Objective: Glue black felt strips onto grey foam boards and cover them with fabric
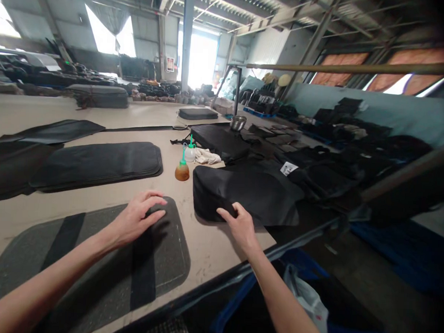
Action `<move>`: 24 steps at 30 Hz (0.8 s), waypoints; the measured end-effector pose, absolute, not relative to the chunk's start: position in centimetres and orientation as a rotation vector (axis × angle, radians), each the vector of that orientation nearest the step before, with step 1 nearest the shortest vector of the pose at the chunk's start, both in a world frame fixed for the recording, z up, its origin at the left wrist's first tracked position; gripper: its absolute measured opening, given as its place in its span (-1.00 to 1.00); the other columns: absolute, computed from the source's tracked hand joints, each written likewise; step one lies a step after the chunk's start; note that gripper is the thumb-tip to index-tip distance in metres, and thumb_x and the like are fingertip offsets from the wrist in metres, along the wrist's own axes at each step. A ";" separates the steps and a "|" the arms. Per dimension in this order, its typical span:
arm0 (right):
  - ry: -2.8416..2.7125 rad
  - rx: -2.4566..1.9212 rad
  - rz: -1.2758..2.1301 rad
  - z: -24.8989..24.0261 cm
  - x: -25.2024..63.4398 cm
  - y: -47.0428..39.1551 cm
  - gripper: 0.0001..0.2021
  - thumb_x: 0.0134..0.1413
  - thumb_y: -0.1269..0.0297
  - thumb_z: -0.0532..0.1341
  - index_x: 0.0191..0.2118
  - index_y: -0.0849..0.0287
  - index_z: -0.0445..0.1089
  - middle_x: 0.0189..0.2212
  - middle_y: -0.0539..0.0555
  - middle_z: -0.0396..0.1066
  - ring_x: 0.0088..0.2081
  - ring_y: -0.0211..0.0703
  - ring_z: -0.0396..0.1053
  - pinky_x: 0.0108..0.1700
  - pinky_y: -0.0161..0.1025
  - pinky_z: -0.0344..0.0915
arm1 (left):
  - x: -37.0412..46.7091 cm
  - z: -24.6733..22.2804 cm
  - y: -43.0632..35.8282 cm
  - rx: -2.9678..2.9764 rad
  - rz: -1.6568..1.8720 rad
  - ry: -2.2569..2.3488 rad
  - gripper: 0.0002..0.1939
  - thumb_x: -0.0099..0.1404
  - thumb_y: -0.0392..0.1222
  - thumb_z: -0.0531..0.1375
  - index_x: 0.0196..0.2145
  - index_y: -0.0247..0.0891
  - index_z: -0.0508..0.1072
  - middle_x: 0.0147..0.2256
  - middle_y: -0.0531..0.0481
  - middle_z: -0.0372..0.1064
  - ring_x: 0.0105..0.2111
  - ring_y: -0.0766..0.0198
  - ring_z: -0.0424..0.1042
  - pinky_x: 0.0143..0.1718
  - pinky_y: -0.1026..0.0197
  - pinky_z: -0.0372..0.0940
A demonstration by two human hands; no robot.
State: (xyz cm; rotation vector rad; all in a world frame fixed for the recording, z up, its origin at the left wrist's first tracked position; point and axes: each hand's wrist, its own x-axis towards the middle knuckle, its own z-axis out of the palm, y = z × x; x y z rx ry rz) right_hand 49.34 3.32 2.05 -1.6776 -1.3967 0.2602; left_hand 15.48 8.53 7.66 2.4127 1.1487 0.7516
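Note:
My left hand [142,216] hovers over a large dark grey panel [110,250] with rounded corners and black strips across it; its fingers are apart and nothing is in them. My right hand [240,225] is at the near edge of a black sheet or stack of sheets [243,194], thumb and fingers apart; whether it touches the sheet is hard to tell. Just beyond, between the hands, stand a bottle with amber contents [182,172] and a clear bottle [190,152], both with green nozzles, beside a crumpled white cloth [207,156].
Stacked black panels [101,162] lie at the left of the table [173,189]. Farther back are a grey stack [102,96], a dark stack [197,113] and a metal bowl [238,123]. Below the table's right edge are blue containers and a plastic bag [306,298].

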 end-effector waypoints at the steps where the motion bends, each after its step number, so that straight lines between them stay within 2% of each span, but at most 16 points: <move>1: -1.356 -1.655 0.305 2.4 49.6 3.4 -0.53 0.14 -0.20 0.26 -0.29 0.20 0.47 -0.41 0.02 0.48 -0.38 -0.14 0.36 -0.29 -0.25 0.28 | 16.7 7.7 8.5 2.315 0.743 1.115 -0.71 0.40 0.04 0.11 -0.04 -0.06 0.51 0.14 -0.07 0.38 0.16 0.06 0.35 0.24 -0.06 0.23; 4: -1.223 -1.603 0.386 3.3 50.4 3.5 -0.43 0.27 -0.21 0.11 -0.03 0.27 0.49 -0.17 0.18 0.55 -0.16 -0.01 0.46 -0.10 -0.17 0.34 | 20.2 7.7 8.8 1.989 0.749 1.034 -0.65 0.39 0.10 0.15 0.00 -0.09 0.49 0.09 -0.08 0.43 0.12 0.05 0.40 0.21 -0.06 0.26; 9: -1.119 -1.588 0.409 4.1 51.1 3.4 -0.36 0.31 -0.23 0.04 0.07 0.28 0.46 -0.02 0.23 0.51 0.02 0.07 0.42 0.09 -0.11 0.28 | 25.1 7.1 10.0 1.466 0.798 0.889 -0.52 0.33 0.24 0.21 -0.01 -0.18 0.46 0.06 -0.17 0.45 0.07 0.07 0.46 0.11 -0.01 0.34; 11: -1.131 -1.593 0.427 4.4 51.2 3.4 -0.35 0.29 -0.25 0.05 0.06 0.27 0.48 -0.03 0.22 0.52 0.02 0.08 0.41 0.08 -0.12 0.28 | 26.6 6.9 10.6 1.348 0.807 0.868 -0.47 0.29 0.26 0.24 -0.02 -0.21 0.44 0.08 -0.21 0.43 0.06 0.08 0.47 0.04 0.02 0.37; 15: -1.179 -1.610 0.509 4.8 51.7 3.6 -0.35 0.30 -0.27 0.04 -0.06 0.26 0.56 -0.19 0.19 0.57 -0.06 0.10 0.46 0.01 -0.13 0.34 | 28.2 7.0 11.2 1.293 0.831 0.892 -0.44 0.27 0.29 0.25 -0.02 -0.23 0.43 0.08 -0.25 0.44 0.03 0.08 0.48 -0.04 0.06 0.36; 20: -1.202 -1.611 0.513 4.8 53.1 3.8 -0.29 0.36 -0.27 -0.08 0.00 0.27 0.55 -0.12 0.22 0.57 0.01 0.09 0.47 0.04 -0.16 0.36 | 28.7 7.5 11.2 1.282 0.850 0.919 -0.45 0.29 0.27 0.24 -0.02 -0.26 0.44 0.08 -0.24 0.44 0.02 0.08 0.47 -0.06 0.09 0.34; 24: -1.302 -1.601 0.412 4.5 52.6 3.4 -0.28 0.39 -0.24 -0.11 0.07 0.32 0.50 -0.02 0.27 0.53 0.02 0.18 0.46 0.08 -0.04 0.34 | 29.1 7.7 11.0 1.163 0.845 0.867 -0.40 0.24 0.28 0.30 -0.01 -0.28 0.44 0.10 -0.29 0.43 0.04 0.05 0.46 -0.04 0.10 0.37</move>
